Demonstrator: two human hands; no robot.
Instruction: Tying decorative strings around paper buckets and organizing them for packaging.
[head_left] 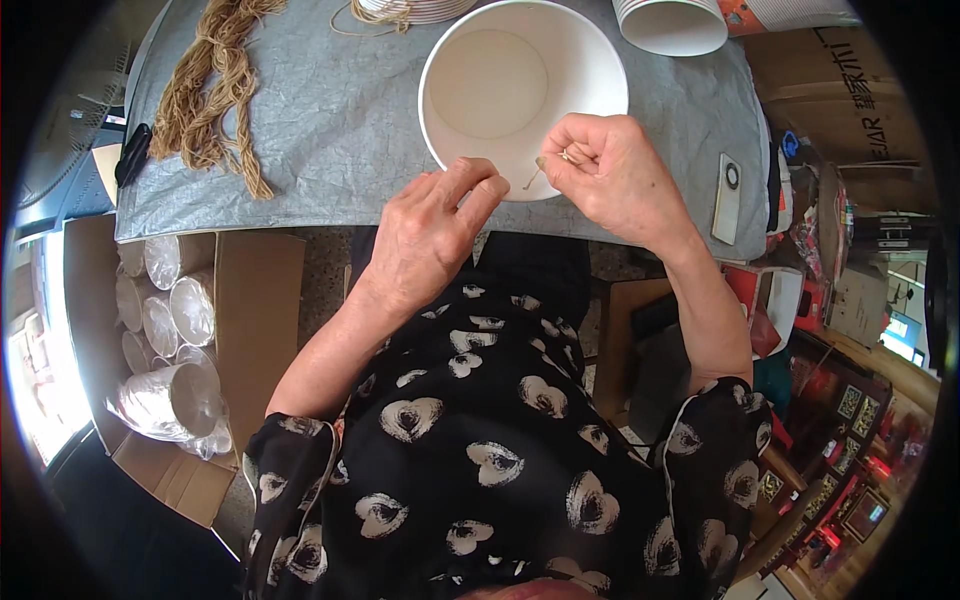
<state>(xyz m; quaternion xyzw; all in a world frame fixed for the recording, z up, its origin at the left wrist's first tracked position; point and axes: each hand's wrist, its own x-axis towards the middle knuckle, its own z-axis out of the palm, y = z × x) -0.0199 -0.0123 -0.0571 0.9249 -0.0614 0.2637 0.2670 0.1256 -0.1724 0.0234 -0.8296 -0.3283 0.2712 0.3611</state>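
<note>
A large white paper tub (590,60) stands on the cloth-covered table in front of me, its open mouth facing up toward me. Over its near right rim, my right hand (610,172) pinches a short piece of tan twine (531,178), whose loose end hangs free. My left hand (437,225) is at the near left rim with its fingers curled together. Whatever lies between those fingertips, if anything, is hidden. A bundle of tan twine (207,95) lies on the table to the left.
Grey cloth (320,120) covers the table. More white tubs (672,25) lie at the far right. A black object (133,155) sits at the left edge, a whitish strip (728,200) at the right. Below left, an open carton (262,300) holds several plastic-wrapped cups (165,400).
</note>
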